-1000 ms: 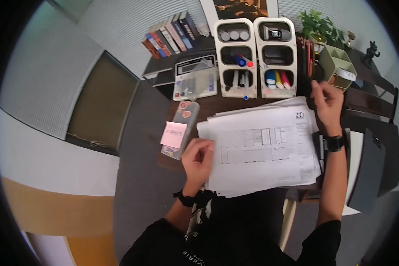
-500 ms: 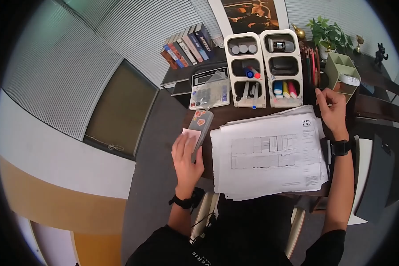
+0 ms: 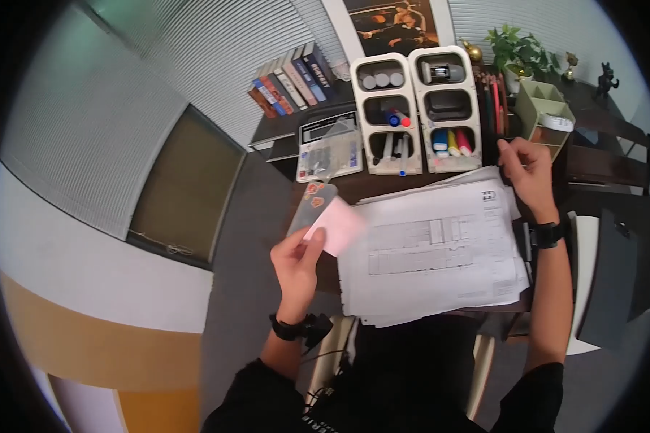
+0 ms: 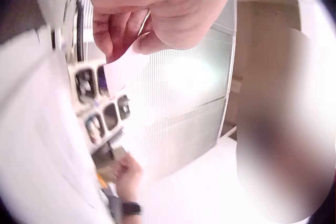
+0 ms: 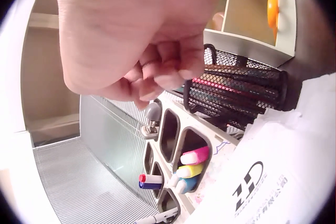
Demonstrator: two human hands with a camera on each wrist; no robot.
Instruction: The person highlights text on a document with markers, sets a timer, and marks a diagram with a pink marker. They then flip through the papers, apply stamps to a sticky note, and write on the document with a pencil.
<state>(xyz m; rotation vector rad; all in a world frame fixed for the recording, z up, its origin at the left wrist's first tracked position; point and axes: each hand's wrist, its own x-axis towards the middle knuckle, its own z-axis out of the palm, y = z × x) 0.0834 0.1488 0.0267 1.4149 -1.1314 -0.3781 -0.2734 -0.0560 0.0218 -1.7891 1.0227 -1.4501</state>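
My left hand (image 3: 295, 273) pinches a pink sticky note (image 3: 336, 228) between thumb and fingers, over the left edge of a stack of printed sheets (image 3: 426, 289). In the left wrist view the note (image 4: 125, 70) bends slightly below the fingertips. Partly hidden behind it lies a grey case (image 3: 308, 214) with orange stickers. A floor plan is printed on the top sheet. My right hand (image 3: 531, 177) hovers near the stack's upper right corner, its fingers loosely curled and holding nothing. In the right wrist view, a black mesh holder (image 5: 236, 85) of pencils is close by it.
Two white organisers (image 3: 391, 164) (image 3: 449, 164) with markers and highlighters stand behind the papers. To their left is a calculator (image 3: 328, 148) under a clear bag. A green desk box (image 3: 538, 108) and a potted plant (image 3: 518, 50) are at the back right. Books (image 3: 292, 78) stand back left.
My left hand moved from the papers' left edge to the case, then lifted the pink sticky note off it and brought it rightward. My right hand stays in nearly the same place.
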